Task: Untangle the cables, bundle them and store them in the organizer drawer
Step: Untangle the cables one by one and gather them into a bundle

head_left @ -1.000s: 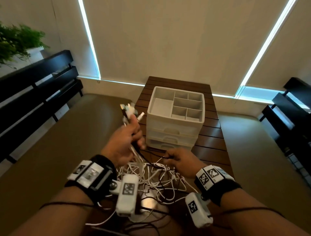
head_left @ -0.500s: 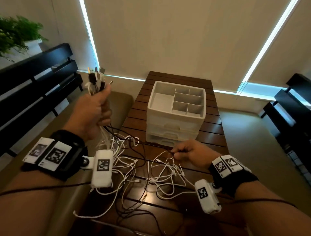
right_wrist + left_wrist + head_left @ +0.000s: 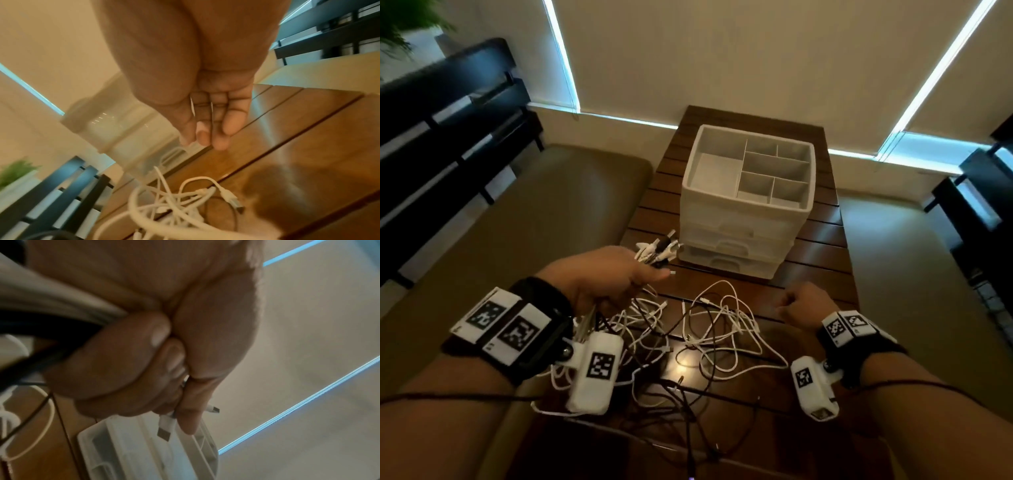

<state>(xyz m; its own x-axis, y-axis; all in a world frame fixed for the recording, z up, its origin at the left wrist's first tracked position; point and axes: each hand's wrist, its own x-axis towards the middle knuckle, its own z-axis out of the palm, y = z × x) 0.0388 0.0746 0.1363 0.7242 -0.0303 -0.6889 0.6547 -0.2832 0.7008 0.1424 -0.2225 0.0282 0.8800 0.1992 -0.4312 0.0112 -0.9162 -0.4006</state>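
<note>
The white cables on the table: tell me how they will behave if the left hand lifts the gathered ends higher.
Probably floppy: the white cables lie in loose loops on the table. They will likely drag together, since they cross the black cables. They seem light, as the left hand holds many ends in one fist.

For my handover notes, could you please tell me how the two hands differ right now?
The left hand grips a bunch of cable ends, fingers curled round them; the right hand holds nothing. The left is nearer the organizer; the right is off to the side. Both hover over the wooden table.
</note>
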